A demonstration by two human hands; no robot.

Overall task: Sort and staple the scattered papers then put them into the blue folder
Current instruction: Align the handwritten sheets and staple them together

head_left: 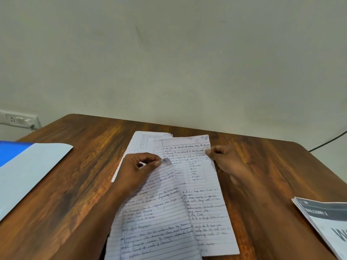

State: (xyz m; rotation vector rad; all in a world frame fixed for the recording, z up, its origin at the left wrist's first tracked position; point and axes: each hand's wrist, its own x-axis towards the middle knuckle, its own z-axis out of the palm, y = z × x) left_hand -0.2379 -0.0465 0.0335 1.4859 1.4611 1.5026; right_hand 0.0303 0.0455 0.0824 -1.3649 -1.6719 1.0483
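Handwritten lined sheets lie on the wooden table (75, 184). My left hand (137, 171) pinches the top corner of the nearest sheet (155, 218), which tilts over the others. My right hand (227, 162) pinches the right edge of a second sheet (202, 184) marked with a circled 3 at its top. A third sheet (144, 141) lies flat behind them, partly covered. The blue folder (24, 169) lies open at the left, its pale inside face up. No stapler is in view.
A printed booklet (326, 226) with a dark header lies at the table's right front edge. A wall socket (18, 119) sits at the left, and a dark cable (328, 141) runs off the far right corner. The wall stands close behind the table.
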